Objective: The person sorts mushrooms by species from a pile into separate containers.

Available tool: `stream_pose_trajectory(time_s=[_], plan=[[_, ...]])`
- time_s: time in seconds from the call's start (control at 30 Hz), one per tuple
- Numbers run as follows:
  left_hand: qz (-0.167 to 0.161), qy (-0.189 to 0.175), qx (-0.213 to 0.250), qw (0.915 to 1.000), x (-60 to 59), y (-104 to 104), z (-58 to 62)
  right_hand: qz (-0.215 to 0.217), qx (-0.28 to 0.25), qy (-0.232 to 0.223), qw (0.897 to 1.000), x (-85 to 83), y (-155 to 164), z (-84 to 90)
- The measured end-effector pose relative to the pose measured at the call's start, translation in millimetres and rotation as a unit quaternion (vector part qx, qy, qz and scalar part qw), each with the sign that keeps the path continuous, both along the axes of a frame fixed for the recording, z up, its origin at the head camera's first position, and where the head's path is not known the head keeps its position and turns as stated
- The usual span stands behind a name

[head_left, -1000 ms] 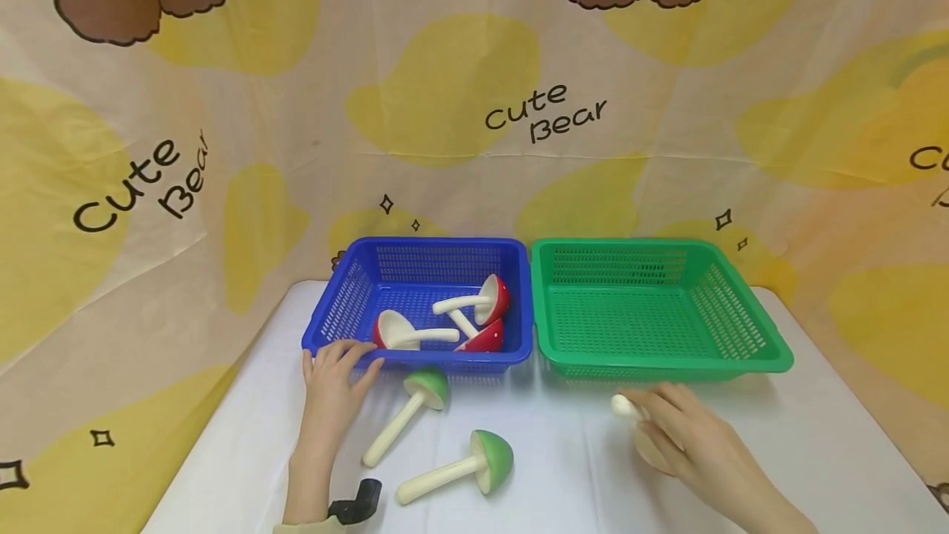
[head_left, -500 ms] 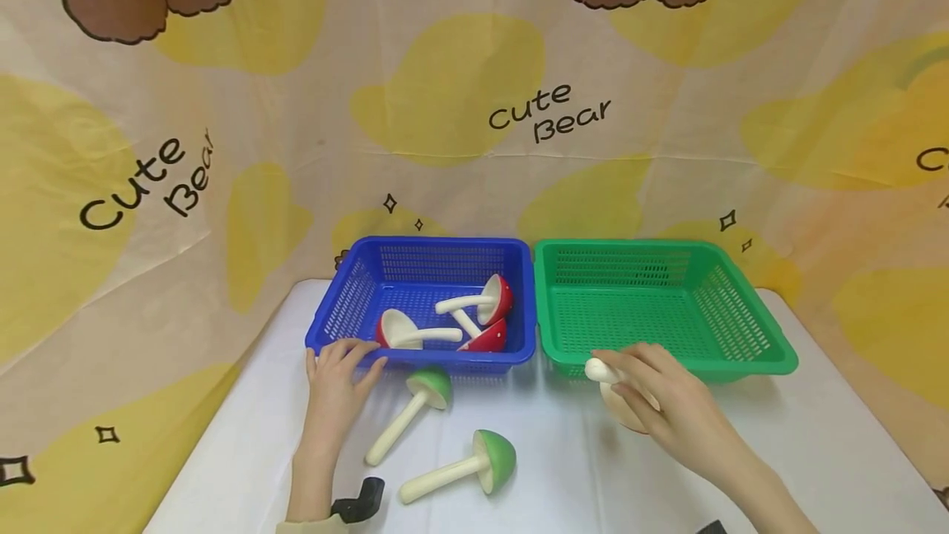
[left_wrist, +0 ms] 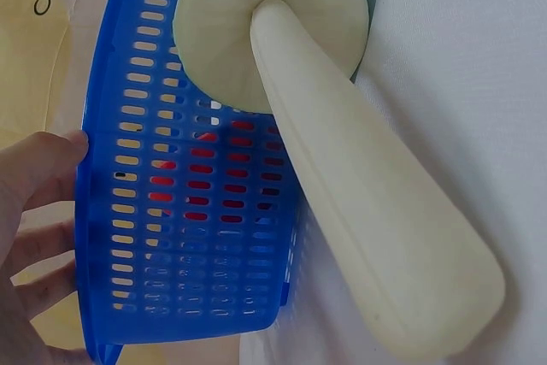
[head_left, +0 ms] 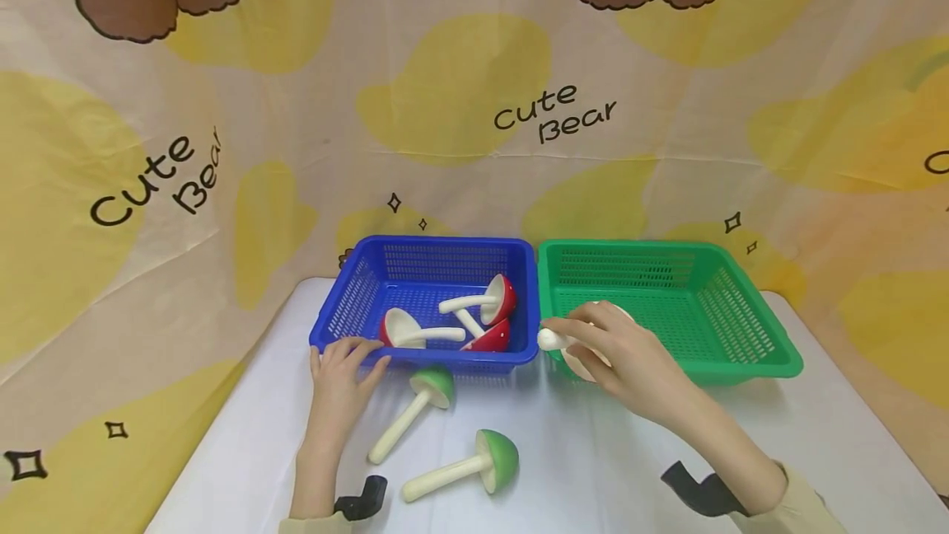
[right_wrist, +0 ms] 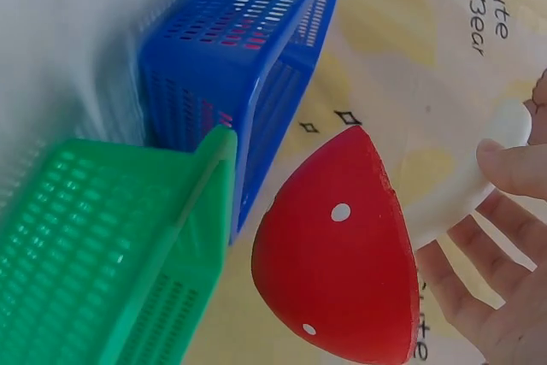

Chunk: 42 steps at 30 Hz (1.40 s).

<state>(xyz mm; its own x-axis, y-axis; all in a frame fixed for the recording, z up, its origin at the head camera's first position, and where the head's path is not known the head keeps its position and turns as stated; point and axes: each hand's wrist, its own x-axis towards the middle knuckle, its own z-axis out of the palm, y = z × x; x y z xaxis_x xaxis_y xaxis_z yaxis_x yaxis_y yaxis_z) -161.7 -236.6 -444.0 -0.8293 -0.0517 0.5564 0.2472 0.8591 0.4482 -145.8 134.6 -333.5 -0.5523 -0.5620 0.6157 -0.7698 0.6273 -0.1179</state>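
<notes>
My right hand [head_left: 630, 365] pinches the white stem of a toy mushroom [right_wrist: 338, 250], whose red cap has white dots. In the head view it is held over the green basket's [head_left: 749, 368] front left corner, stem end toward the blue basket [head_left: 445, 357]. The fingers of my left hand [head_left: 339, 386] hook over the blue basket's front rim, with the thumb at the outside. Three red-capped mushrooms [head_left: 501, 298] lie in that basket. A green-capped mushroom [head_left: 434, 388] leans close to its front wall, stem toward me. Another green-capped mushroom [head_left: 498, 460] lies nearer on the table.
Both baskets stand side by side at the back of the white-covered table [head_left: 578, 476]. Behind them hangs a printed cloth [head_left: 445, 89]. Black wrist mounts [head_left: 704, 491] stick out beside both wrists.
My right hand has lifted the red mushroom from the table in front of the green basket and carried it left and up, to the basket's corner. The left hand stays at the rim.
</notes>
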Motion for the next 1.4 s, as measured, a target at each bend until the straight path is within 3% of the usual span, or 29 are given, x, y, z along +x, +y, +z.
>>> stream_pose_trajectory(time_s=[0.27,0.67,0.93,1.2,1.4], plan=[[0.001,-0.011,0.001,0.9999,-0.3,-0.8,0.3,0.04,0.054,-0.007,0.998,-25.4,-30.3,13.6],[-0.002,0.008,-0.002,1.0,0.0,1.2,2.4,0.077,0.101,0.033,0.991,-68.0,-64.4,18.6],[0.005,-0.004,-0.003,1.0,0.8,0.3,1.7,0.092,0.142,0.077,0.983,-97.6,-91.0,16.5],[0.002,0.001,-0.006,1.0,1.5,0.4,3.0,0.07,0.209,0.023,0.975,-122.4,-118.1,6.6],[0.006,-0.017,-0.004,0.9998,2.0,-0.3,3.1,0.056,0.248,-0.052,0.966,-139.9,-145.3,-8.2]])
